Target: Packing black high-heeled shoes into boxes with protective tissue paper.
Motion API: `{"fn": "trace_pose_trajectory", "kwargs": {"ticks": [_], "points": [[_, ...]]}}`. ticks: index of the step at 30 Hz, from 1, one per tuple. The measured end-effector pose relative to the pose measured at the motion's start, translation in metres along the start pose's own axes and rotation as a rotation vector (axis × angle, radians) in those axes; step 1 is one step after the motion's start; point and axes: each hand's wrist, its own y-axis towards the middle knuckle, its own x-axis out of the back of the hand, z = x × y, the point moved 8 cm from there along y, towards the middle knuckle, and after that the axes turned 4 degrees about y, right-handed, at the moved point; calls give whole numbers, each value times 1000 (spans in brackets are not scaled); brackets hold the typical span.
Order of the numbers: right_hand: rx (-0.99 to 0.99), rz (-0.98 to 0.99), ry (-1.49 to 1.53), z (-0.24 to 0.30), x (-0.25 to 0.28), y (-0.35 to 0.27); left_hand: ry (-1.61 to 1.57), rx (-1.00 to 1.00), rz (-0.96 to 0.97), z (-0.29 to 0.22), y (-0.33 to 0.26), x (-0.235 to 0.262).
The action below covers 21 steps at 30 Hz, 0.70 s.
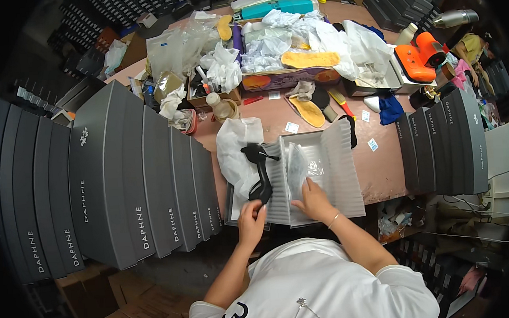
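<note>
— Where are your hands now?

— My left hand grips the toe end of a black high-heeled shoe, closed around it, with the heel pointing to the far side. The shoe stands over the open box at the near edge of the worktop, beside the white tissue paper. My right hand lies open and flat on the ribbed foam sheet, its fingers just touching a clear plastic bag.

— What could go wrong?

— I think the thin heel may catch the tissue and tear it. Also the box hangs a little over the near edge, so pressing hard could tip it. The grey boxes stacked on the left are very near my elbow.
</note>
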Motion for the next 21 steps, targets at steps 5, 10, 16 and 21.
{"fn": "trace_pose_trajectory", "kwargs": {"ticks": [5,10,16,21], "points": [[46,249,192,37,48,13,367,-43,97,43,64,-36],[-155,-6,840,51,80,18,-30,27,196,20,44,-2],[-352,144,1392,51,95,29,-9,22,644,-59,-2,25],[-193,259,1189,82,96,20,-565,363,880,-48,-18,-36]]}}
